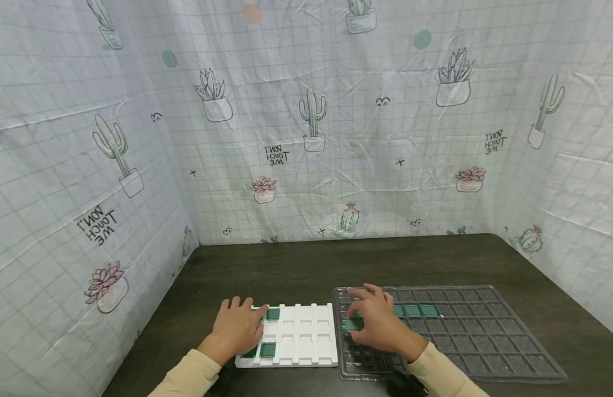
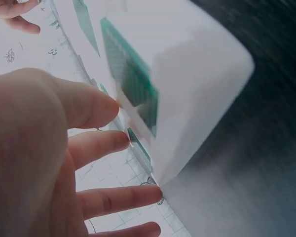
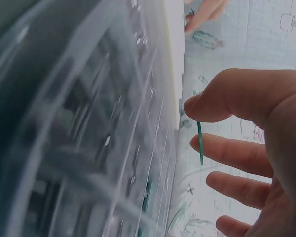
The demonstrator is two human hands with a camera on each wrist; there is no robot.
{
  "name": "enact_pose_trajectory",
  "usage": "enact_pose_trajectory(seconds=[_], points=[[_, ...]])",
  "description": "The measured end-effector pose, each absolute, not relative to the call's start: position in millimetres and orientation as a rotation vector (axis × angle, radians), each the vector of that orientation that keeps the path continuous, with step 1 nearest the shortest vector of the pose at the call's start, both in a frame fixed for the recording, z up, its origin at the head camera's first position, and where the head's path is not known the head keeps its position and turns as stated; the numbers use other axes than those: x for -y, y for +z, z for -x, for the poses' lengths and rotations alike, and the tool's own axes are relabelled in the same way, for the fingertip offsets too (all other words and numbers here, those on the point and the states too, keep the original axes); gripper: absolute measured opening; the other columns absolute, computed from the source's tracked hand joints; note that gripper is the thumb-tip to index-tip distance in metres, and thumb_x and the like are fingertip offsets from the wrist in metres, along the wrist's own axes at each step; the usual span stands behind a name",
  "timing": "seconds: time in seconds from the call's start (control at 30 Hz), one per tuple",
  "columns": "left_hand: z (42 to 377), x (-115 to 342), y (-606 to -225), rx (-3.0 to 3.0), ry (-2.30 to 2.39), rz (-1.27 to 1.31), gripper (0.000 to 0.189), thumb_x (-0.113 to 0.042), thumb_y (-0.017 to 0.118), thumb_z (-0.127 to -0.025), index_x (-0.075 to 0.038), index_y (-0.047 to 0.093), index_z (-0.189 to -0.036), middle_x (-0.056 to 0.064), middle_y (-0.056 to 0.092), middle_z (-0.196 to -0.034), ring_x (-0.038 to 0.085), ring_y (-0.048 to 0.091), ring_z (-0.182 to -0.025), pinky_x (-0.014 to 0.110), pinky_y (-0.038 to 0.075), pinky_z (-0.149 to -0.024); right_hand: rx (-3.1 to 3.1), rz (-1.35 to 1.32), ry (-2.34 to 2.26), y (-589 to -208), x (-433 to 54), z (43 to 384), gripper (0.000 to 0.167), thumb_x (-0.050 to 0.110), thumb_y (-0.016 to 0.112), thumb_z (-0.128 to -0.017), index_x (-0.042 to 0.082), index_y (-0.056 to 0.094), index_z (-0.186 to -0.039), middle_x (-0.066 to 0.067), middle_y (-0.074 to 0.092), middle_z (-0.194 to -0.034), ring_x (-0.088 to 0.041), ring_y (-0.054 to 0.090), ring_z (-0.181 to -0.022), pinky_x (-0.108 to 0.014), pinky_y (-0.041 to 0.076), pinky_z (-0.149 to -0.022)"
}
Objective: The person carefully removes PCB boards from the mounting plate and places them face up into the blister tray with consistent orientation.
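Note:
My right hand (image 1: 381, 324) pinches a small green circuit board (image 3: 201, 144) by its edges between thumb and index finger. In the right wrist view the board shows edge-on, apart from the clear plastic tray (image 1: 485, 344); the other fingers are spread. My left hand (image 1: 237, 329) rests at the left end of a white tray (image 1: 306, 326), its fingers extended along the edge. Green boards sit in that tray's left pockets, one at the back (image 1: 273, 314) and one at the front (image 1: 268, 349); the hand partly covers others. The left wrist view shows a board (image 2: 130, 74) beside the thumb.
Several green boards (image 1: 412, 311) lie in a row in the clear tray, right of my right hand. Both trays stand side by side near the front of a dark wooden table (image 1: 296, 270). A patterned cloth (image 1: 331, 182) hangs around the back and sides.

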State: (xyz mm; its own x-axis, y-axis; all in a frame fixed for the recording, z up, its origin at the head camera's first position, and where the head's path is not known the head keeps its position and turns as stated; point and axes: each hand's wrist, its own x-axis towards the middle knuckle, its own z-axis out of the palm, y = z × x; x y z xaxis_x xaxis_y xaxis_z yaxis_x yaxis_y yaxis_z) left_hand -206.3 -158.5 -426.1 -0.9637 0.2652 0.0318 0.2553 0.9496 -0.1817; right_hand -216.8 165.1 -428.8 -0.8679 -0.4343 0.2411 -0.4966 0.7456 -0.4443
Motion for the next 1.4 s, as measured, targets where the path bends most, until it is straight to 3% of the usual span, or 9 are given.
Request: enact_pose_trajectory(seconds=[0.9, 1.4], points=[[204.2, 169.7, -430.5, 3.081, 0.3, 0.324, 0.051, -0.052, 0.059, -0.092, -0.021, 0.062, -0.132, 0.014, 0.055, -0.136, 0.042, 0.049, -0.124, 0.063, 0.037, -0.102, 2.87, -0.589, 0.704, -448.6, -194.1, 221.9, 0.017, 0.021, 0.084, -0.069, 0.025, 0.071, -0.078, -0.012, 0.056, -0.139, -0.051, 0.03, -0.136, -0.071, 0.021, -0.097], [201.8, 177.6, -427.4, 3.1, 0.28, 0.292, 0.056, -0.055, 0.06, -0.09, -0.019, 0.06, -0.134, 0.016, 0.053, -0.139, 0.044, 0.048, -0.125, 0.064, 0.037, -0.101, 2.892, -0.585, 0.677, -439.9, -197.0, 224.2, 0.017, 0.021, 0.084, -0.071, 0.026, 0.071, -0.08, -0.014, 0.055, -0.14, -0.05, 0.03, -0.137, -0.069, 0.022, -0.098]])
